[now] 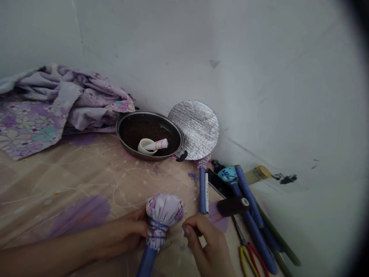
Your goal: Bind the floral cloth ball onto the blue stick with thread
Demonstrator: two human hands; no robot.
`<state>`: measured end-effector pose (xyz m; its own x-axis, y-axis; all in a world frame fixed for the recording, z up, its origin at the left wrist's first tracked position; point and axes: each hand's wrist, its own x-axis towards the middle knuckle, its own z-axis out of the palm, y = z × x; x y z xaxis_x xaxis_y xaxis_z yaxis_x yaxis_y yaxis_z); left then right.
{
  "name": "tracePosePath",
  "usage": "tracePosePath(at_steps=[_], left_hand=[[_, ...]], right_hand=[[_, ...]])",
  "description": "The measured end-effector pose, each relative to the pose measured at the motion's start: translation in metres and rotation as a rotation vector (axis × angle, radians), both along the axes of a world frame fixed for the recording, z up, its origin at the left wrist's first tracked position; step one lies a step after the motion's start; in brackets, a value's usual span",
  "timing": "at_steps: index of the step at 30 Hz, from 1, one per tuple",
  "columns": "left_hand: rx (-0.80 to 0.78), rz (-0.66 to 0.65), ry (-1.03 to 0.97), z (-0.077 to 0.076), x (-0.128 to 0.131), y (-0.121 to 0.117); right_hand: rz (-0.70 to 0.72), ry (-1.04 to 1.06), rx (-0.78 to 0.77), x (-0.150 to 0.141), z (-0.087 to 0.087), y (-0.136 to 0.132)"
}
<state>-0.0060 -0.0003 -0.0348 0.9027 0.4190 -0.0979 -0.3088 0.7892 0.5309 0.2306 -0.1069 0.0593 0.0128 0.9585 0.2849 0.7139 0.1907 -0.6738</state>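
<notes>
My left hand [131, 232] is closed round the neck of a cloth-headed stick [162, 215]. Its round head is floral lilac fabric, gathered and bound with turns of bluish thread, above a blue-purple handle [147, 261] that runs out of the bottom of the view. Just right of the head, my right hand [206, 242] is apart from it, with thumb and forefinger pinched together. Whatever sits in that pinch, if anything, is too small to make out. A dark thread spool [233, 206] lies beyond my right hand, with red-and-yellow-handled pliers [249, 257] beside it.
At the wall stand a dark pan [127, 147] with brown contents, a small white cup [142, 146] in it, and a silvery disc [194, 129]. Floral cloth [83, 100] is heaped left. Several wrapped sticks [250, 196], a marker [206, 192] and a phone [217, 181] lie right.
</notes>
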Motion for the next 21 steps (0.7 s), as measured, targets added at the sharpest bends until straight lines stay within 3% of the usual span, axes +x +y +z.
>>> tracePosePath(at_steps=[3,7,10,13,18,21], left_hand=[[-0.099,0.014,0.054,-0.003,-0.001,-0.001],[-0.090,0.015,0.078,0.004,-0.001,0.000],[-0.085,0.028,0.105,0.011,0.000,0.002],[-0.085,0.026,0.113,0.011,0.002,0.003],[-0.084,0.039,0.090,0.005,0.005,0.002],[-0.101,0.041,0.130,0.012,0.004,0.002]], right_hand=[[-0.001,0.004,-0.010,0.000,0.004,-0.002],[0.007,-0.007,-0.010,0.004,0.012,-0.002],[0.101,-0.041,-0.045,0.008,0.015,0.000],[0.205,-0.052,-0.105,0.006,0.007,0.002],[0.108,-0.057,-0.100,-0.008,-0.018,0.001],[0.156,-0.114,-0.159,-0.009,-0.023,0.004]])
